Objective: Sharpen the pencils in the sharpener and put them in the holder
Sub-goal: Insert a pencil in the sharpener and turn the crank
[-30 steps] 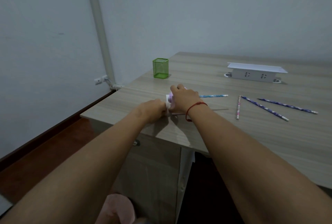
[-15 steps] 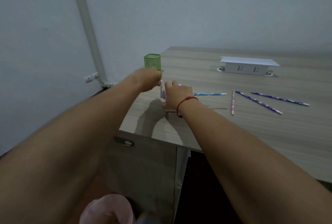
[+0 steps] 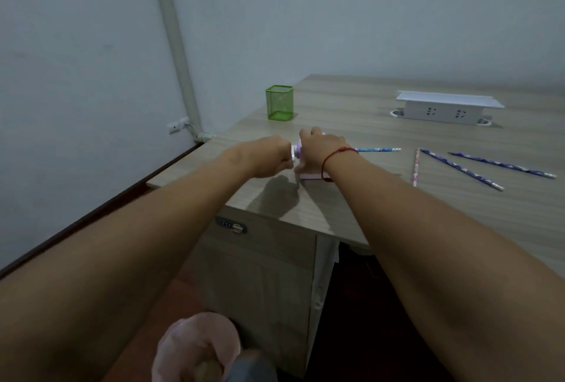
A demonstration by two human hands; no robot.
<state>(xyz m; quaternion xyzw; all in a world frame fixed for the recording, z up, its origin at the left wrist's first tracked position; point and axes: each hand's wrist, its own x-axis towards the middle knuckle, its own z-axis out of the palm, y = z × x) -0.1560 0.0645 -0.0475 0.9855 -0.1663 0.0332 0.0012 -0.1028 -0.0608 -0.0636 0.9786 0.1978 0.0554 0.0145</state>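
Note:
A pink and purple sharpener [image 3: 308, 174] stands near the desk's front left corner, mostly covered by my hands. My right hand [image 3: 321, 149] presses down on top of it. My left hand [image 3: 269, 158] is closed at its left end, where the crank sits; the crank itself is hidden. A light blue pencil [image 3: 377, 149] sticks out of the sharpener's right side. A pink pencil [image 3: 415, 167] and two dark blue pencils [image 3: 461, 170] [image 3: 501, 165] lie loose to the right. The green mesh holder [image 3: 279, 103] stands behind the sharpener.
A white power strip box [image 3: 446, 109] sits at the back of the wooden desk [image 3: 458, 213]. The desk's left edge lies close to the sharpener. A drawer lock [image 3: 231, 225] is on the cabinet front below. A pink slipper [image 3: 195, 348] is on the floor.
My left hand rose up beside the holder half a second ago and has come back down to the sharpener's left end, a circling motion. My right hand stayed on top.

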